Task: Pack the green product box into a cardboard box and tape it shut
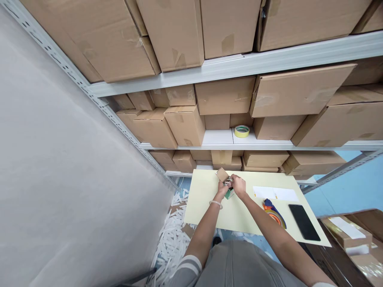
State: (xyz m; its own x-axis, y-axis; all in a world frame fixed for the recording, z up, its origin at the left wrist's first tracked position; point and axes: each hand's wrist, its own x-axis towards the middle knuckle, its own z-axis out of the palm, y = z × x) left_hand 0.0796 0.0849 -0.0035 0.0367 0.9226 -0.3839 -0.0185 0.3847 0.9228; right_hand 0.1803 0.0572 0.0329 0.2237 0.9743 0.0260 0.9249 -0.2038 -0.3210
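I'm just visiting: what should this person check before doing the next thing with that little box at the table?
1. Both hands at the small cardboard box: ok, left hand and right hand meet at it.
2. Grip firm: cannot tell, the fingers hide it.
3. Box over the table, not past an edge: ok.
4. Tape dispenser close by the right forearm: ok.
5. Phone well away from the edge: not ok, it lies close to the table's right edge.

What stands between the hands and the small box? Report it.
Nothing visible: the left hand and right hand both grip the small box above the table; the tape dispenser and phone lie apart, to the right.
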